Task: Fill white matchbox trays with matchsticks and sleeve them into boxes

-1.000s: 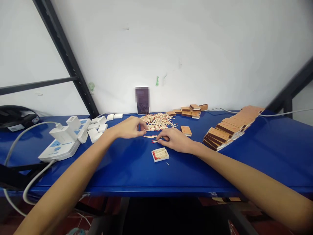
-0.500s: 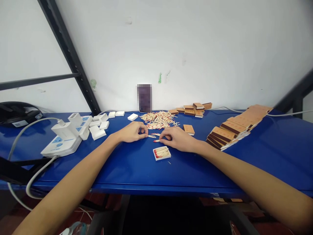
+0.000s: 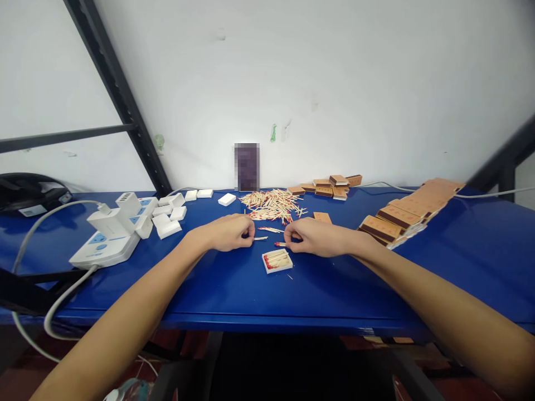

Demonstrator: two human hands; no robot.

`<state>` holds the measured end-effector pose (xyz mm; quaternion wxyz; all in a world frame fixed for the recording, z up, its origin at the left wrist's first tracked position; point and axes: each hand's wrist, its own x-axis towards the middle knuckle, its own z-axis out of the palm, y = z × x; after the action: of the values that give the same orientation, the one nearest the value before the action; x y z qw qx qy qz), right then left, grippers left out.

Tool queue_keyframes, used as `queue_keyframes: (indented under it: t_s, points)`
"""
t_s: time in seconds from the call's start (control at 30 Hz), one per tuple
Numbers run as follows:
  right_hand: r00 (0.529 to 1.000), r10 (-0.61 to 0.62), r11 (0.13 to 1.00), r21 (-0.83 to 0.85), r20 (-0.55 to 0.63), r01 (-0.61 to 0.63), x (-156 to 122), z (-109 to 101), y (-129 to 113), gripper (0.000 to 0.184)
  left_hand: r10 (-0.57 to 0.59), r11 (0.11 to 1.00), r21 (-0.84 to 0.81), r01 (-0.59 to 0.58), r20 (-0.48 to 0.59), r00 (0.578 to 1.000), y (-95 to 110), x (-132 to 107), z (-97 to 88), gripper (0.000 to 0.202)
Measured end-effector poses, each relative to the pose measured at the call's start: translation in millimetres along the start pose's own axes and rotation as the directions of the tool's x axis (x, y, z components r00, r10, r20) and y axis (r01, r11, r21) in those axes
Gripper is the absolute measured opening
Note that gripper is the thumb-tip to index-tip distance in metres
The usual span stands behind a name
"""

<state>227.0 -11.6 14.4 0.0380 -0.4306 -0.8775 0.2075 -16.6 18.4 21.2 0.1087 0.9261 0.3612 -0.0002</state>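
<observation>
From where I stand, a white tray (image 3: 279, 272) lies nearest, open side up, perhaps keeping its matches (image 3: 276, 259) within easy reach. Beyond it, the left hand (image 3: 232, 233) pinches matchsticks (image 3: 261, 238), fingertips closed, pale ends out; the right hand (image 3: 310, 236) likewise pinches red-tipped matches (image 3: 279, 244), presumably for control. Farther off lies a loose match pile (image 3: 271, 203).

A pale, scuffed wall (image 3: 355, 83) rose behind the blue tabletop (image 3: 217, 298) before me; a dark metal frame (image 3: 109, 78) slanted up at left, and reddish floor (image 3: 194, 350) showed below.
</observation>
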Motion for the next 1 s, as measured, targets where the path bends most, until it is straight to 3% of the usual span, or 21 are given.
queue_keyframes:
  t_s: [0.2, 0.37, 0.57, 0.67, 0.77, 1.0]
  points:
    - [0.988, -0.106, 0.994, -0.035, -0.112, 0.102, -2, 4, -5, 0.01, 0.023, 0.992, 0.122, -0.024, 0.015, 1.0, 1, -2, 3.2, 0.01]
    - [0.975, -0.224, 0.973, 0.054, -0.018, 0.224, -9, 4, -26, 0.008, 0.025, 0.989, 0.147, -0.025, 0.001, 1.0, -4, -1, 7.0, 0.009]
    - [0.981, -0.181, 0.981, 0.06, -0.065, 0.185, -15, -1, -23, 0.009, 0.123, 0.992, -0.027, -0.124, -0.043, 0.991, 11, -7, -2.9, 0.012]
    - [0.975, -0.147, 0.987, 0.038, -0.165, 0.155, -18, -9, -16, 0.012, 0.17, 0.97, -0.176, -0.166, 0.008, 0.985, 30, -9, -6.0, 0.013]
    - [0.964, -0.12, 0.989, 0.05, -0.238, 0.136, -22, -16, -11, 0.016, 0.202, 0.958, -0.217, -0.186, 0.052, 0.978, 46, -9, -3.2, 0.011]
    - [0.968, -0.237, 0.964, 0.104, -0.088, 0.246, -21, -7, -17, 0.039, 0.187, 0.958, -0.222, -0.182, 0.002, 0.982, 46, -9, 3.0, 0.013]
